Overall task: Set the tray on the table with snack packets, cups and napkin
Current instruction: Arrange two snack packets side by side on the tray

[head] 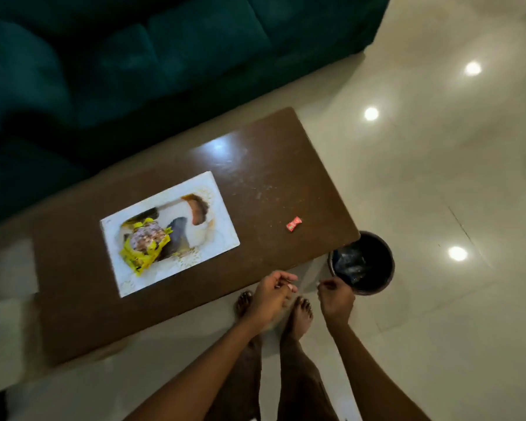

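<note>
A white rectangular tray (pixel 219 232) lies on the brown wooden table (pixel 271 177). On the tray sit yellow snack packets (pixel 145 246) and blurred dark items that may be cups (pixel 199 212). A small red wrapper (pixel 294 223) lies on the table to the right of the tray. My left hand (pixel 271 294) hovers at the table's near edge, fingers pinched on a small pale scrap. My right hand (pixel 336 296) is curled beside it, just left of a dark bin; whether it holds anything I cannot tell.
A dark round waste bin (pixel 374 268) lined with a bag stands on the floor at the table's right near corner. A dark green sofa (pixel 134 62) runs behind the table. My bare feet (pixel 298 311) stand on glossy cream tiles.
</note>
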Motion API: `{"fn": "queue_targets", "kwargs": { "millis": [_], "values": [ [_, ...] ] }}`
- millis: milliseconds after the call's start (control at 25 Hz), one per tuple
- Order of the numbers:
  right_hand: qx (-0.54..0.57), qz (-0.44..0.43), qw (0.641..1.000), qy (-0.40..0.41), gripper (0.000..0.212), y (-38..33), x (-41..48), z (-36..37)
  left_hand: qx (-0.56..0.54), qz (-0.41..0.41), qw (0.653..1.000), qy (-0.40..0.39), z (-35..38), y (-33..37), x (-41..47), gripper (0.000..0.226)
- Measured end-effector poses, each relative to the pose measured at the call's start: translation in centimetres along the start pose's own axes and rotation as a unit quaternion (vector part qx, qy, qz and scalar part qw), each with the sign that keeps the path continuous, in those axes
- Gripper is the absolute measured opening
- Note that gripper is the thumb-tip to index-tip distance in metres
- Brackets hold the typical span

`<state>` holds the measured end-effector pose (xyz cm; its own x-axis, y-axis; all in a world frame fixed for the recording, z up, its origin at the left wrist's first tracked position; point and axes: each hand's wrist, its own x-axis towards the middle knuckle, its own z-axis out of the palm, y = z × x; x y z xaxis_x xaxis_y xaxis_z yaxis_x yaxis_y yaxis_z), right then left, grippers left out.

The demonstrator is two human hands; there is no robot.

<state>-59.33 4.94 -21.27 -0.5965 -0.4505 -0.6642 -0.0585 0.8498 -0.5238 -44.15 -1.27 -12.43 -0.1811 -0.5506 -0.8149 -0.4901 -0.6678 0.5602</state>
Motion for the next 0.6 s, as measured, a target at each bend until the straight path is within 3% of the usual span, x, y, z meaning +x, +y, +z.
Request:
{"fn": "queue_targets", "kwargs": {
  "millis": [280, 400, 600],
  "values": [
    [-0.098, -0.211, 0.966, -0.108, 0.021, -9.4, -13.7, -1.2, -0.093, 0.032, 0.991, 0.089, -9.8, 0.5, -11.9, 0.028],
    [-0.112, -0.28, 0.942, -0.148, 0.036, -13.6, -18.0, 1.3, -0.12, 0.029, 0.987, 0.105, -13.2, -1.8, -15.0, 0.027],
    [-0.145, -0.35, 0.905, -0.195, 0.029, -17.6, -24.3, 9.0, -0.178, 0.001, 0.974, 0.139, -21.1, -6.9, -17.1, 0.028]
  ]
}}
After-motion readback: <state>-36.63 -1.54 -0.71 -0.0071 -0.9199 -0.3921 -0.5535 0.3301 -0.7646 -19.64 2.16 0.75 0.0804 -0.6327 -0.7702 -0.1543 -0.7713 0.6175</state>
